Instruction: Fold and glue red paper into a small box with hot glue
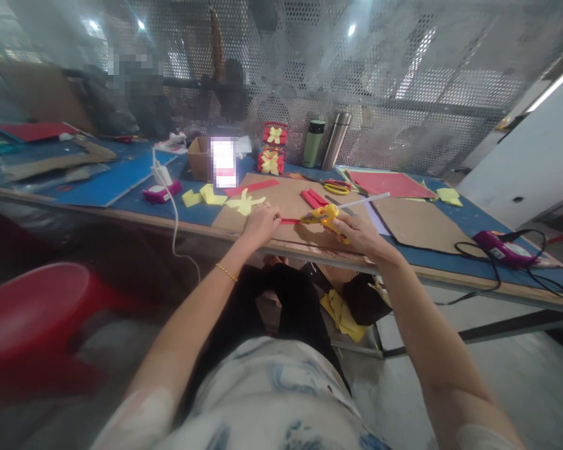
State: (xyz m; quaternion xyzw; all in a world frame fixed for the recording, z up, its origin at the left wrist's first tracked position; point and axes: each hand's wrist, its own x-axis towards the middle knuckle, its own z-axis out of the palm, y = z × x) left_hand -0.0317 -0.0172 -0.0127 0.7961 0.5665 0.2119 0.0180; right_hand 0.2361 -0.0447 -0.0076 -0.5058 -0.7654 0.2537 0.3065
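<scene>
My right hand is wrapped round a yellow hot glue gun, and a long pale glue stick juts from its back. The gun's nozzle points left, at a narrow red strip. The strip's left end is pinched in the fingers of my left hand. Beneath both hands lies a brown cardboard sheet. Folded red pieces rest just behind the gun. A yellow paper cutout lies behind my left hand, with a longer red strip farther back.
Red boxes with yellow bows, a green bottle and a steel flask stand at the back. Scissors lie behind the gun. Purple power blocks with cables sit right and left. A red stool stands left.
</scene>
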